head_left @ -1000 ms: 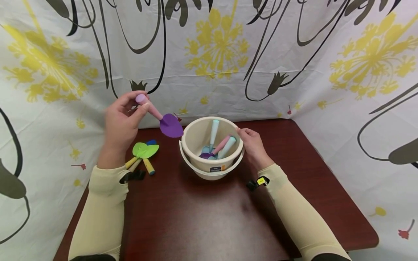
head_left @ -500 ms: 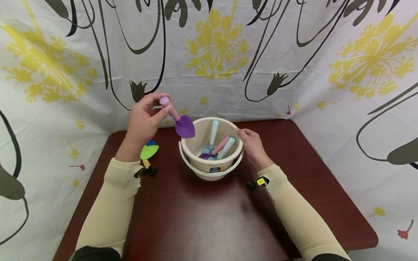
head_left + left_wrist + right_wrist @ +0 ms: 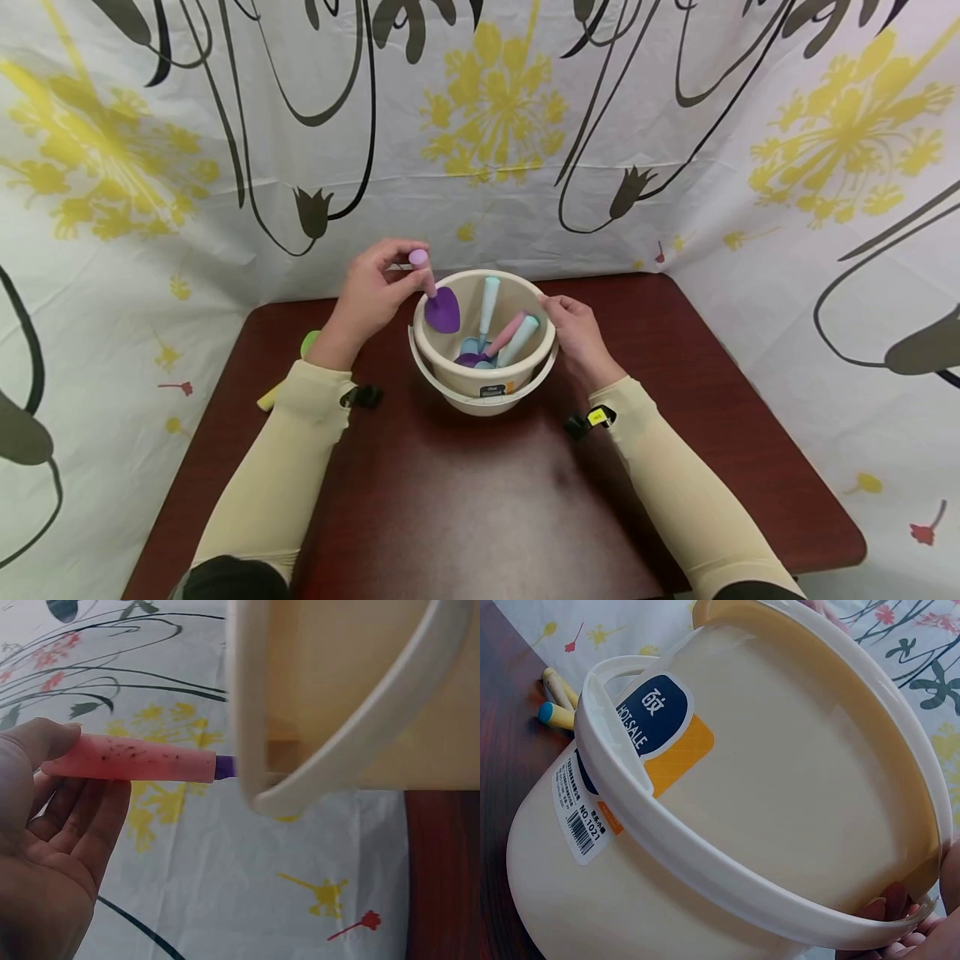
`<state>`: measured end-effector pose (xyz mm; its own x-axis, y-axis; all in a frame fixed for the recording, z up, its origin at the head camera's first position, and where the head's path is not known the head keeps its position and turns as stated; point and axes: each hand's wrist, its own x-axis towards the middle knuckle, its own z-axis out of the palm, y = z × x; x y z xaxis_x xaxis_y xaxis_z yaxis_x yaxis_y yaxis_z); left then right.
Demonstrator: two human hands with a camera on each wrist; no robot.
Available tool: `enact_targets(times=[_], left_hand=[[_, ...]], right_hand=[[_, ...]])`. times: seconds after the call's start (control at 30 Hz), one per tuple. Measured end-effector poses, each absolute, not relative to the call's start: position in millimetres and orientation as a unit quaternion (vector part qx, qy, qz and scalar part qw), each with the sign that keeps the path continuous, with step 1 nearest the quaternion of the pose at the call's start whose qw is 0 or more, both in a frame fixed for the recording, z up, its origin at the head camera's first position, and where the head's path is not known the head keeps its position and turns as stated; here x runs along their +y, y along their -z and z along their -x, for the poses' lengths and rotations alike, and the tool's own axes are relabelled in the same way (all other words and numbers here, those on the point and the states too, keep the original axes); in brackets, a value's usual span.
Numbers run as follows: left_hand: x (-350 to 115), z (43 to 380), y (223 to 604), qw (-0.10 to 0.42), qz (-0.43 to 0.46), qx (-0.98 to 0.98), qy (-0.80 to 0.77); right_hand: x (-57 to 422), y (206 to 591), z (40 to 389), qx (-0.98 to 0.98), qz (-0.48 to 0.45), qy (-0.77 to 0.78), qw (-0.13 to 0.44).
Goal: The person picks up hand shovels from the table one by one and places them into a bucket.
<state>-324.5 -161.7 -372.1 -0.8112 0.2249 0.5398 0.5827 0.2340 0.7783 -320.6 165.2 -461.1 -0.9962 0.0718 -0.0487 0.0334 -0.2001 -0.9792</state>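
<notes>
My left hand (image 3: 380, 287) pinches the pink handle of a toy shovel (image 3: 442, 311) between thumb and fingers. Its purple blade hangs point down just inside the left rim of a cream bucket (image 3: 486, 382). In the left wrist view the pink handle (image 3: 139, 759) shows, while the blade is hidden behind the bucket wall. My right hand (image 3: 582, 335) grips the bucket's right rim, fingers curled over the edge. Inside the bucket lean two shovels with pale blue handles (image 3: 489, 302) and one with a pink handle (image 3: 507, 334) and purple blade.
At the table's left, a green shovel blade (image 3: 308, 342) and a yellow handle (image 3: 267, 398) show from behind my left forearm. The bucket's carrying handle (image 3: 480, 400) hangs down in front. A patterned cloth (image 3: 450, 200) stands behind the dark red table (image 3: 465, 500).
My left hand has carried the purple-bladed shovel rightward and down, from left of the bucket to over its inside. My right hand has stayed on the rim.
</notes>
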Motion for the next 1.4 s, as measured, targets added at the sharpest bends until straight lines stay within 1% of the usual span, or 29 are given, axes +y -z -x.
enact_targets(times=[0.43, 0.67, 0.87, 1.07, 1.3, 1.4], left_hand=[[-150, 335, 387, 0.129, 0.251, -0.799, 0.531], [-143, 339, 391, 0.106, 0.270, -0.805, 0.517], [-138, 340, 394, 0.097, 0.288, -0.815, 0.493], [-131, 340, 393, 0.092, 0.294, -0.835, 0.455], [-127, 340, 393, 0.109, 0.289, -0.863, 0.400], [-125, 341, 394, 0.107, 0.284, -0.872, 0.383]], right_hand=[[166, 462, 321, -0.627, 0.037, -0.778, 0.012], [165, 462, 321, -0.631, 0.034, -0.775, 0.016], [166, 463, 321, -0.637, 0.035, -0.770, 0.017], [165, 464, 322, -0.629, 0.035, -0.776, 0.018], [166, 467, 323, -0.631, 0.037, -0.774, 0.024], [166, 468, 324, -0.629, 0.038, -0.776, 0.025]])
